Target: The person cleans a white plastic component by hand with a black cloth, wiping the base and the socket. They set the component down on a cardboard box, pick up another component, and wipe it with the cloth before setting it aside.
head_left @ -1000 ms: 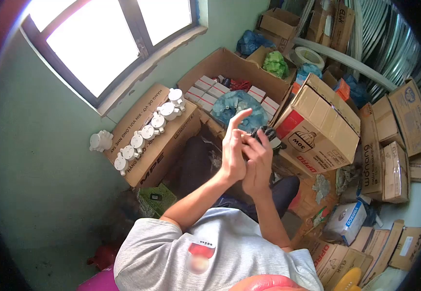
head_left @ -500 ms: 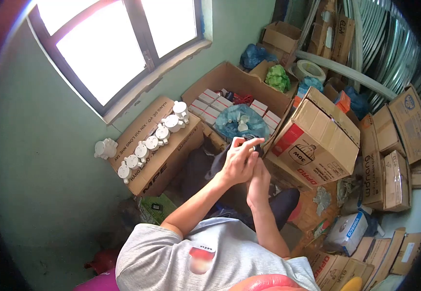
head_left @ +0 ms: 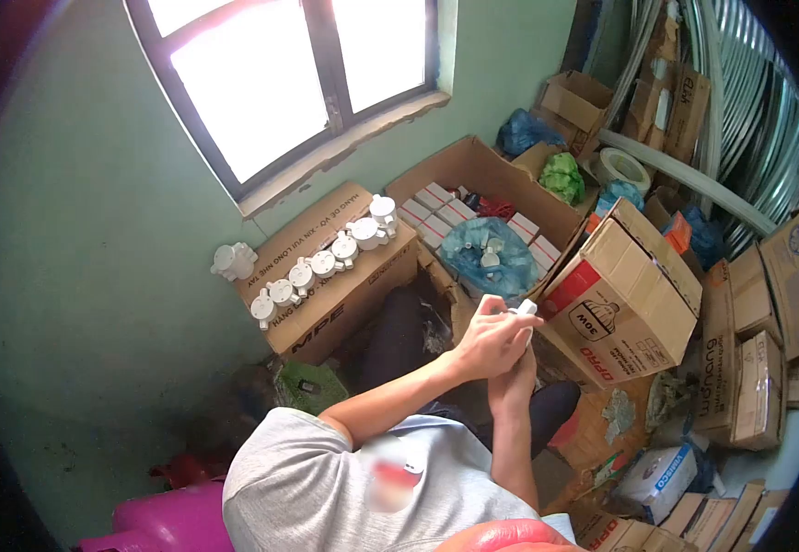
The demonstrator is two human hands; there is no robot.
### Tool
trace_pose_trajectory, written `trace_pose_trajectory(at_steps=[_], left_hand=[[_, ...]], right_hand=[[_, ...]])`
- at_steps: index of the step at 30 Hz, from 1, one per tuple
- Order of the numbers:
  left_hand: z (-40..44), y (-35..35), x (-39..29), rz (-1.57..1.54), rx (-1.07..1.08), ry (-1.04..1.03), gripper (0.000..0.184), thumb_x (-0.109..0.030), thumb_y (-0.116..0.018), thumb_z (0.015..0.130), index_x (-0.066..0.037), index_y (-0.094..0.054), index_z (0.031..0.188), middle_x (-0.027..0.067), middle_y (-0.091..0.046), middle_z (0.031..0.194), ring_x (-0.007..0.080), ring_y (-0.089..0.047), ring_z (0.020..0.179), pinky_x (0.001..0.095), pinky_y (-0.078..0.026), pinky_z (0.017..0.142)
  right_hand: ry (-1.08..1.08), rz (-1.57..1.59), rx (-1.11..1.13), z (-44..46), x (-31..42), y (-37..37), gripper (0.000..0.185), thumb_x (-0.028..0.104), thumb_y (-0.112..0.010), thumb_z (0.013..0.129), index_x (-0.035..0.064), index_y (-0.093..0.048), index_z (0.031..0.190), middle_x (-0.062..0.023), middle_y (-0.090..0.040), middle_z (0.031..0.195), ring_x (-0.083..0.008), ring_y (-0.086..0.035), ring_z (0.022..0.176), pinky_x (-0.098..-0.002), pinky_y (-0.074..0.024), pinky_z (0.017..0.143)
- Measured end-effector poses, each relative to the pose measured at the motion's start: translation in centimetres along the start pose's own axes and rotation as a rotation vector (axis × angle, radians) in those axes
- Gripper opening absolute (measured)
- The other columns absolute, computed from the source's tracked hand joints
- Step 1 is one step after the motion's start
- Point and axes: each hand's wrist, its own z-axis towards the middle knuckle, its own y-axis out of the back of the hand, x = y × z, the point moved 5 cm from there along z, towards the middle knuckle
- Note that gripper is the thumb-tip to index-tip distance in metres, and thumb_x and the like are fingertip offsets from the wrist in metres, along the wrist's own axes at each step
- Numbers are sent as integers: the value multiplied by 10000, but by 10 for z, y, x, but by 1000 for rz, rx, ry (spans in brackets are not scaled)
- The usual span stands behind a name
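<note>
Grn wall [head_left: 77, 230], MPE box [head_left: 349, 296]; fingers [head_left: 507, 324] hold wht pc [head_left: 527, 307] nr OPRO box [head_left: 637, 308].

White piece [head_left: 527, 308] partly hidden by the left hand [head_left: 490, 344], shirt print [head_left: 390, 477] blurred, window [head_left: 324, 64] cut off at top edge

White glare from the window [head_left: 271, 92], dim lower-left wall [head_left: 77, 396], fisheye curvature, black rounded corners.

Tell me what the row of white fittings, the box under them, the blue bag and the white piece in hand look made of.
White fittings: likely rigid plastic, smooth and evenly white, with moulded-looking stubs.
Box: brown cardboard, matt, with printed lettering and straight folded edges.
Blue bag: apparently thin plastic film, crinkled and slightly shiny.
White piece: possibly plastic too, but too small to be sure.
</note>
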Motion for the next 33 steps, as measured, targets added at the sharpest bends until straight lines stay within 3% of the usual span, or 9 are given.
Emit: trace_pose_trajectory(at_steps=[9, 15, 17, 19, 20, 23, 28, 31, 33], left_hand=[[20, 20, 12, -54, -14, 71, 346, -61, -694, 1004, -79, -636, 1345, 138, -698, 945, 312, -650, 814, 398, -522, 830], [-8, 25, 30, -639, -153, 671, 339, -171, -516, 1148, -86, -488, 1475, 67, -698, 1053, 91, -624, 919, 254, -500, 798], [-23, 28, 29, -674, -158, 677, 330, -188, -491, 1159, -79, -480, 1471, 81, -699, 1087, 88, -608, 960, 242, -483, 835], [-30, 31, 20, -570, 11, 653, 323, -163, -482, 1160, -77, -464, 1471, 98, -702, 1125, 97, -614, 995, 254, -486, 869], [-31, 31, 16, -602, -2, 678, 320, -130, -491, 1152, -79, -444, 1464, 107, -699, 1127, 102, -613, 994, 262, -490, 870], [-34, 33, 14, -575, 114, 717, 324, -103, -513, 1140, -84, -429, 1452, 124, -702, 1116, 109, -613, 1004, 272, -493, 877], [-33, 47, 16, -430, 232, 673, 369, -109, -568, 1114, -83, -417, 1450, 136, -740, 982, 167, -681, 916, 343, -542, 848], [-32, 51, 4, -355, 365, 624, 424, -126, -610, 1093, -92, -415, 1469, 150, -740, 944, 198, -703, 884, 369, -551, 846], [-31, 58, 10, -395, 354, 668, 443, -96, -611, 1080, -94, -425, 1483, 137, -743, 919, 203, -736, 921, 357, -554, 849]], right_hand=[[202, -387, 38, -17, 9, 6, 202, 38, -644, 1061, -40, -707, 1237, -29, -712, 1089, -94, -643, 1013, -261, -512, 905], [411, -423, -227, -33, 34, 1, 167, 91, -778, 987, -22, -702, 1083, -17, -684, 1114, -76, -599, 1035, -274, -495, 864], [394, -472, -304, -41, 36, 13, 248, 102, -757, 994, -55, -704, 1177, -86, -691, 1227, -142, -621, 1150, -290, -501, 941], [785, -1174, -43, -45, 39, -3, 304, 91, -708, 1013, -88, -672, 1255, -168, -664, 1293, -254, -641, 1195, -322, -497, 1003], [780, -1225, 5, -48, 33, -15, 390, 114, -634, 1052, -88, -620, 1385, -262, -588, 1425, -383, -606, 1306, -395, -480, 1087], [852, -1272, 66, -41, 27, -28, 439, 178, -533, 1104, -68, -580, 1464, -284, -502, 1550, -427, -525, 1419, -458, -429, 1160], [745, -1205, 236, -20, 20, -35, 516, 265, -387, 1154, -42, -477, 1559, -293, -442, 1606, -428, -436, 1503, -475, -330, 1234], [266, -769, -54, -6, 7, -11, 530, 334, -382, 1171, -39, -514, 1524, -180, -618, 1426, -256, -592, 1310, -363, -460, 1091], [266, -696, -87, 1, 5, -7, 507, 348, -472, 1160, -44, -560, 1470, -116, -664, 1331, -173, -629, 1167, -313, -504, 970]])
